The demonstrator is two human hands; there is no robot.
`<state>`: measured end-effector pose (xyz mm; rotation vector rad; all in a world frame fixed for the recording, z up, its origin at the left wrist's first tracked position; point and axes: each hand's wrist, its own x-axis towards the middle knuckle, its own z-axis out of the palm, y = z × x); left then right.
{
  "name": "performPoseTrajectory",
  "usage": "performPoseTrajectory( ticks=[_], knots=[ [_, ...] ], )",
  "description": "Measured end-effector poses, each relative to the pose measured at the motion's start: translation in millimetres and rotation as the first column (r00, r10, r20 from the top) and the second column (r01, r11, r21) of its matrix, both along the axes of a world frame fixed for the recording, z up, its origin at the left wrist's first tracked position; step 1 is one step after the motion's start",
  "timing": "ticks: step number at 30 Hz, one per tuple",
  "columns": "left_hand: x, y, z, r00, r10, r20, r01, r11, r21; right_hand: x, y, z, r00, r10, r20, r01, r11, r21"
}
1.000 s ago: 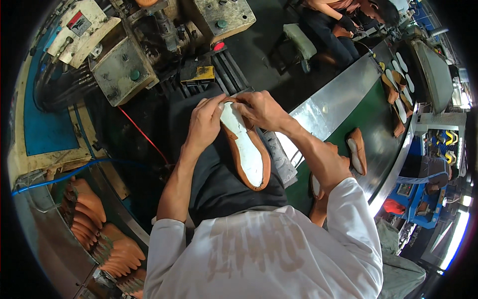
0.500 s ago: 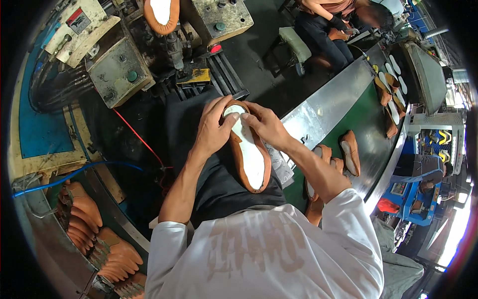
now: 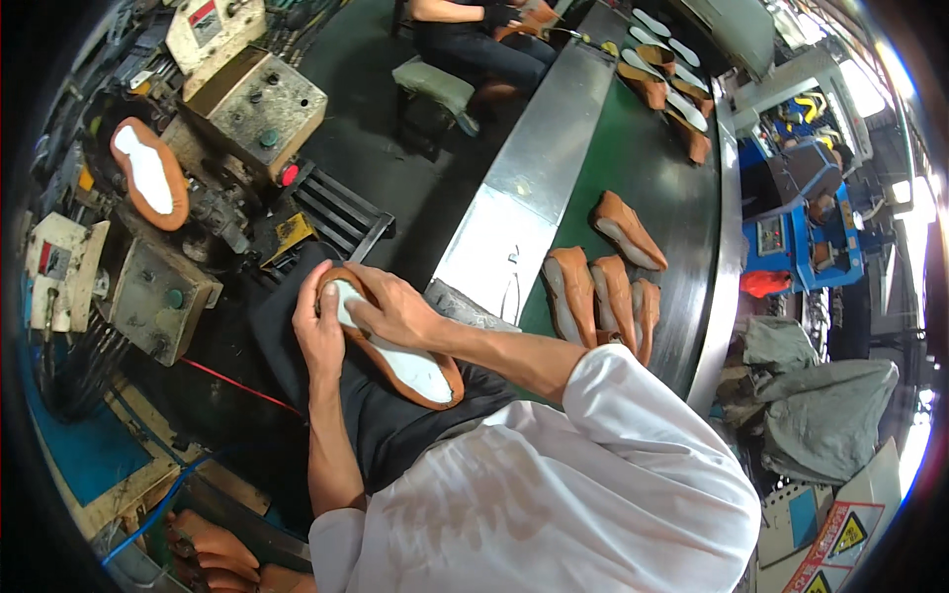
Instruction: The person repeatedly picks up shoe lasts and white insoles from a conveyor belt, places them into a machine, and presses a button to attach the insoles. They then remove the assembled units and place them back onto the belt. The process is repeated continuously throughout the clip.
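A tan leather shoe upper (image 3: 453,379) with a white insole facing up lies over my lap, its near end toward my body. My left hand (image 3: 321,331) wraps its far end from the left, the thumb lying along the insole's edge. From the right, my right hand (image 3: 400,314) grips the same end, with fingers over the rim and partly covering the insole. What the fingertips do underneath is hidden. Beyond my hands to the left, another tan upper with a white sole (image 3: 150,176) sits sole up on a worn machine (image 3: 222,217).
A conveyor with a green belt (image 3: 583,222) and metal edges runs along my right. Several tan shoes (image 3: 613,296) rest on it, with more uppers and white insoles (image 3: 672,89) farther along. A seated co-worker (image 3: 474,44) handles a tan piece. Stacked tan pieces (image 3: 213,549) lie at lower left.
My view has turned to the right, so the machine and my hands appear farther left and more of the conveyor shows. Both hands stay on the shoe upper's far end.
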<state>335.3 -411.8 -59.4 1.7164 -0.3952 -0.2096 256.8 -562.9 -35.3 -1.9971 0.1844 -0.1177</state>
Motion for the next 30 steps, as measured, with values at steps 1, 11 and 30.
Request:
performPoseTrajectory(
  ticks=[1,11,30],
  knots=[
    [9,1,-1,0.998,-0.006,0.055,0.003,0.998,0.066,-11,4,-3,0.999,0.040,0.012,-0.037,0.986,-0.164],
    [87,39,-32,0.993,-0.103,-0.057,0.108,0.991,0.084,-81,-5,36,0.969,0.235,-0.076,-0.236,0.792,-0.564],
    [262,176,103,0.983,-0.025,-0.181,-0.093,0.786,-0.612,274,46,145,0.896,0.303,0.325,-0.015,0.752,-0.659]
  ],
)
